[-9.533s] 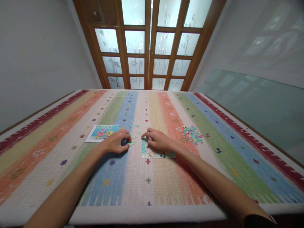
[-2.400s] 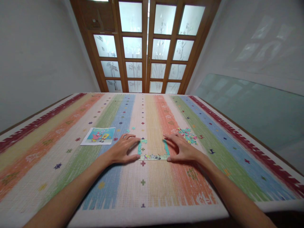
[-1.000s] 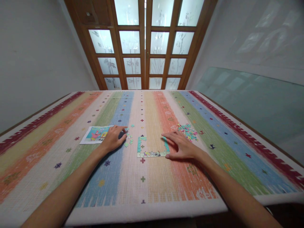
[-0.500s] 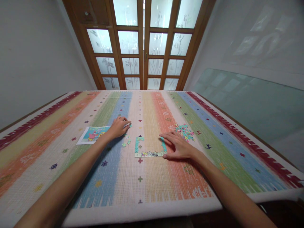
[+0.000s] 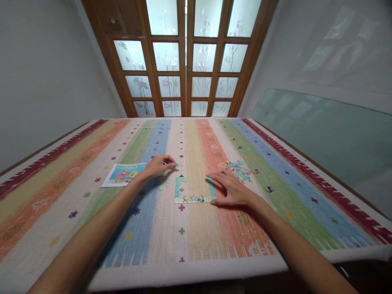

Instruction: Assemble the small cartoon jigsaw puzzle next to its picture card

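Between the fingertips of my left hand (image 5: 161, 164) is a small teal jigsaw piece (image 5: 177, 165), held just above the cloth. Below it lies a partly joined puzzle frame (image 5: 191, 199), with a full bottom row, side edges and a short stretch of the top left. My right hand (image 5: 228, 185) rests with fingers spread along the frame's right edge, thumb at the lower right corner. Several loose teal pieces (image 5: 163, 184) lie left of the frame. A heap of mixed pieces (image 5: 240, 170) sits just beyond my right hand.
A printed picture sheet (image 5: 121, 175) with cartoon figures lies on the left, partly behind my left forearm. The striped tablecloth (image 5: 196, 241) covers the whole table. Wooden glass-paned doors (image 5: 186, 61) stand past the far edge, and a glass panel (image 5: 321, 134) leans at the right wall.
My left hand has moved right with the teal piece, closer to the frame's top left. My right hand stays at the frame's right edge.
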### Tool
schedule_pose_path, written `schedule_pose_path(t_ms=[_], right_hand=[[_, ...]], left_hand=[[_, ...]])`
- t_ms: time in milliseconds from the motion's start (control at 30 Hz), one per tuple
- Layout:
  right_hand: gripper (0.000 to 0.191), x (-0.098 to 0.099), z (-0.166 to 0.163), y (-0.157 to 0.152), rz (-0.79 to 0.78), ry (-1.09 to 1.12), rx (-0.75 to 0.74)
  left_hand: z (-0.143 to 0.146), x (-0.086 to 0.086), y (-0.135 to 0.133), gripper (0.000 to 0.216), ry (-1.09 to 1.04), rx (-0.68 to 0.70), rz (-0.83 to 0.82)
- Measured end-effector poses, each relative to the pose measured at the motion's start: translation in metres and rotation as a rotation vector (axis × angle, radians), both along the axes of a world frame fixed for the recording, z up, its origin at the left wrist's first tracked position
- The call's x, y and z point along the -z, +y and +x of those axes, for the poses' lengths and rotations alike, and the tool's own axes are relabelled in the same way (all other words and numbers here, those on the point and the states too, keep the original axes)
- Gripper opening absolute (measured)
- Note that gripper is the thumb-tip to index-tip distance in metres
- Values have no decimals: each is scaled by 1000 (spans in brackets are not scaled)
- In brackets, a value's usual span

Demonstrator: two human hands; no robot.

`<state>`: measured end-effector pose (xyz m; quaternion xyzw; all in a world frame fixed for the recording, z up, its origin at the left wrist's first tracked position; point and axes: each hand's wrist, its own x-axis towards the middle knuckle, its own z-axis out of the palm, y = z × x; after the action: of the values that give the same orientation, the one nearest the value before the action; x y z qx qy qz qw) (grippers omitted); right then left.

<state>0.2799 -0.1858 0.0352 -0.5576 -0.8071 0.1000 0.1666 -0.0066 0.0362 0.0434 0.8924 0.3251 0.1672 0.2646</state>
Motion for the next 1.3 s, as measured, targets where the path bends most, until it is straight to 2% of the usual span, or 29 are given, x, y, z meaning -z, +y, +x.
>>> schedule_pose_path(t_ms=[133,267,500,733,867,1133,1300], right_hand=[[81,2,1,1,19,11,-3],[82,4,1,2,15,10,-3],[80,1,0,1,7,15,-15],[80,-2,-1,0,6,29,-23],[77,0,-1,1,19,36,-25],[77,0,0,1,17,21,-24],[76,-1,0,1,15,2,-18]], left_hand=[[3,2,-18,21,-153,37,-226],[6,6,-33,19,-204,100,-289],[16,11,-52,18,-266,119,-182],[28,10,-70,17,-175,94,-66],[28,12,-72,17,-164,68,25],[27,12,-75,18,-147,60,87],[16,9,-72,20,-173,93,198]])
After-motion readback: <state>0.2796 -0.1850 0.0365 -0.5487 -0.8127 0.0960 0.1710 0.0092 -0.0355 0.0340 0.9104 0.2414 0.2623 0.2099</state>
